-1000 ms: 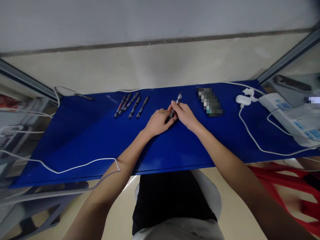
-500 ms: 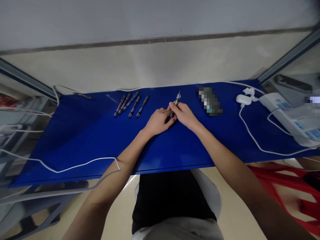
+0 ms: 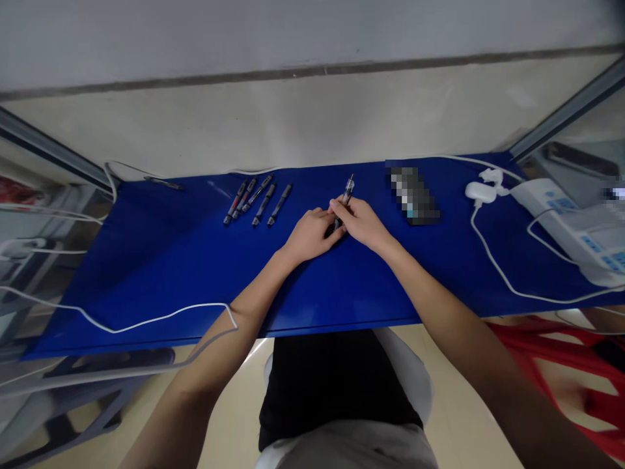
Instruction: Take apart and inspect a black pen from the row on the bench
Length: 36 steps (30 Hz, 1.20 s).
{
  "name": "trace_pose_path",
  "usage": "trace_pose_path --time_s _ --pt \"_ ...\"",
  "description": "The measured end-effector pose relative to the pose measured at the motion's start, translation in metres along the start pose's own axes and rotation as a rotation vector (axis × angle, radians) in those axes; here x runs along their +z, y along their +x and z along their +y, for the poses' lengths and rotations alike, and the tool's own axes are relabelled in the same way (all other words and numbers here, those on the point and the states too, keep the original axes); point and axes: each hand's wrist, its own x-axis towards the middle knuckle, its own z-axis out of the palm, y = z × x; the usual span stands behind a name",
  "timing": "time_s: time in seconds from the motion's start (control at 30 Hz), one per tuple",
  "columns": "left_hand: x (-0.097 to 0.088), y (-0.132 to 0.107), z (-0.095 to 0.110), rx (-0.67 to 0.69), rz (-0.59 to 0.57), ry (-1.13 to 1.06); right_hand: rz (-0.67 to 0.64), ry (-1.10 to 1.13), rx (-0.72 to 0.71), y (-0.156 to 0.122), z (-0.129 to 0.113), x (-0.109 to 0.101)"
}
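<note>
1. The clear pen [image 3: 347, 191] stands tilted between both hands, tip up, above the blue desk [image 3: 146, 286].
2. Right hand [image 3: 361, 225]: right fingers [image 3: 342, 207] together, clamped on its barrel.
3. Left hand [image 3: 310, 236]: left fingers [image 3: 328, 221] curled in at its lower end – gripping or only touching, I cannot tell.

A clear-barrelled pen [image 3: 347, 191] is standing tilted above the blue counter [image 3: 195, 273], its narrow end pointing up and away, and its dark lower end is disappearing between the hands. The right hand [image 3: 360, 225] is pinching the barrel in its fingers [image 3: 338, 206], while the left hand [image 3: 310, 236] is curling in just beside it, its fingers [image 3: 330, 229] at the lower end. To the left, well apart from the hands, five dark pens [image 3: 264, 204] are lying side by side on the counter, slanting in nearly parallel lines, with their lower ends toward the person.
</note>
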Motion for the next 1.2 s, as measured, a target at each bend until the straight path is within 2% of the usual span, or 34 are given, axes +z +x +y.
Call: trace_pose_path --time_s 0.57,1.2 --pt "-0.0017 0.0003 0.0011 0.004 -0.008 -0.024 0.006 -0.122 -0.079 -0.0015 -0.0035 -0.0013" --pt "-0.0017 -0.0001 0.0018 -0.016 -0.011 -0.035 -0.003 -0.117 -0.05 -0.0009 -0.0013 -0.002"
